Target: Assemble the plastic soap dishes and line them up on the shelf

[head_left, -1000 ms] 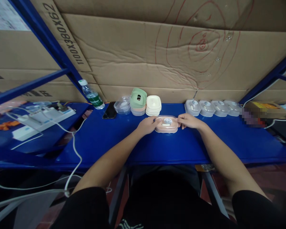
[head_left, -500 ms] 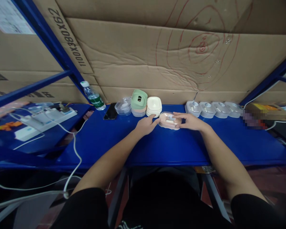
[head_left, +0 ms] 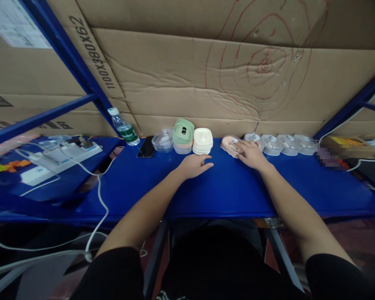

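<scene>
A pink lidded container with a clear cover rests toward the back of the blue table. My right hand grips it from above and its right side, covering part of its lid. My left hand hovers with thumb and fingers apart, holding nothing, just in front of a stack of cream square lids or trays. Beside that stack stand a green lid, tilted on top of other pieces, and clear plastic pieces. Several clear lidded boxes line up right of my right hand, the nearest partly hidden by it.
At the back left are a water bottle and a black phone. A white power strip with cables lies farther left. Cardboard walls off the back of the blue table. A cardboard box sits at right.
The pink container has moved right and back, up to the row of clear boxes, with my right hand on it. My left hand has come away from the container's left side.
</scene>
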### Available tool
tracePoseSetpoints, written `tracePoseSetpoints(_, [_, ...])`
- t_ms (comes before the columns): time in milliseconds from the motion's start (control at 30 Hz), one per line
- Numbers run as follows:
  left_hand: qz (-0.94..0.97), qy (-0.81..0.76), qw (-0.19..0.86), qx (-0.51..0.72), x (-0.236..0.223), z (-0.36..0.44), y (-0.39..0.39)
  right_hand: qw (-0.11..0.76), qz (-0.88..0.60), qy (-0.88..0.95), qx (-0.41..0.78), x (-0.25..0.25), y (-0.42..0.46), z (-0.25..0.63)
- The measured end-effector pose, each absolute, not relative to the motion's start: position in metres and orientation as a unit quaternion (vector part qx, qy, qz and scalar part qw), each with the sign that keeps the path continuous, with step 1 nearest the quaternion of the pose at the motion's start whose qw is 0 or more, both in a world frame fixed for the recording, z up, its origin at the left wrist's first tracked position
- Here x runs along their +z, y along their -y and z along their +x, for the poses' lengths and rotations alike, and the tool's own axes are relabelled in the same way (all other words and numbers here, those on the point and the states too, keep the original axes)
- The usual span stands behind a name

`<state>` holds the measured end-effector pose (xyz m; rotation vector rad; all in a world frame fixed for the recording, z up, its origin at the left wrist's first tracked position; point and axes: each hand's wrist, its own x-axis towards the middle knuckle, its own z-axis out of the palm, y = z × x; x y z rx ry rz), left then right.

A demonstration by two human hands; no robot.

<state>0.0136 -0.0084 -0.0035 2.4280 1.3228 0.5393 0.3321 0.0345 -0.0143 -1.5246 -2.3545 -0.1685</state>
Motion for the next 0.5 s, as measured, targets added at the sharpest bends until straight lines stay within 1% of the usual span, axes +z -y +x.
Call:
tracePoseSetpoints(133, [0.851, -0.461, 0.136, 0.212, -0.001, 0.008, 0.006, 0.204, -0.582, 0.781, -0.101, -0.014, -0.033, 0.322])
tracePoseSetpoints(233, [0.845, -0.464, 0.112, 0.24, 0.001, 0.001, 0.003, 0.233, -0.567, 0.782, -0.108, -0.016, -0.032, 0.315])
tracePoseSetpoints(367, [0.822, -0.488, 0.07, 0.285, 0.004, -0.008, 0.0, 0.219, -0.511, 0.826, -0.096, -0.018, -0.033, 0.311])
tracePoseSetpoints(500, [0.777, -0.514, 0.005, 0.364, 0.007, -0.019, -0.007, 0.186, -0.52, 0.828, -0.096, -0.022, -0.035, 0.31])
